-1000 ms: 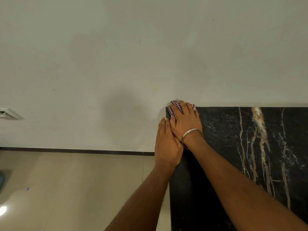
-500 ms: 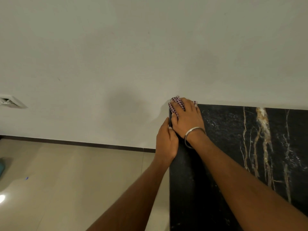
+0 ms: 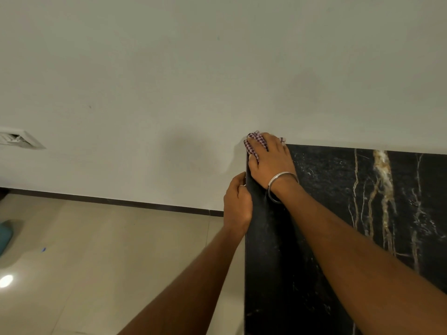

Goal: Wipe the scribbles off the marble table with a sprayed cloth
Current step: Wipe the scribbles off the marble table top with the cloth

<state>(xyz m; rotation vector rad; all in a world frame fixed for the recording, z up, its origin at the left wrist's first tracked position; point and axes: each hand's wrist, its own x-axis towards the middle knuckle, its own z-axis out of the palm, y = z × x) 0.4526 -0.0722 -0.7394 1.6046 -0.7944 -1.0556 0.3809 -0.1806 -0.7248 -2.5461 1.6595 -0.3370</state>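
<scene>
Head view: nearest, the left hand (image 3: 238, 201) curls over the black marble desk (image 3: 338, 238) edge. Beyond it, the right hand (image 3: 269, 159) presses flat on the checked cloth (image 3: 251, 143) at the far corner. Soft and light, the cloth likely bunches; a flat palm suits it.

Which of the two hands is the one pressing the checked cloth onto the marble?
The right hand, the one with the metal bangle, lies over the checked cloth at the table's far left corner. The left hand only grips the table edge.
</scene>
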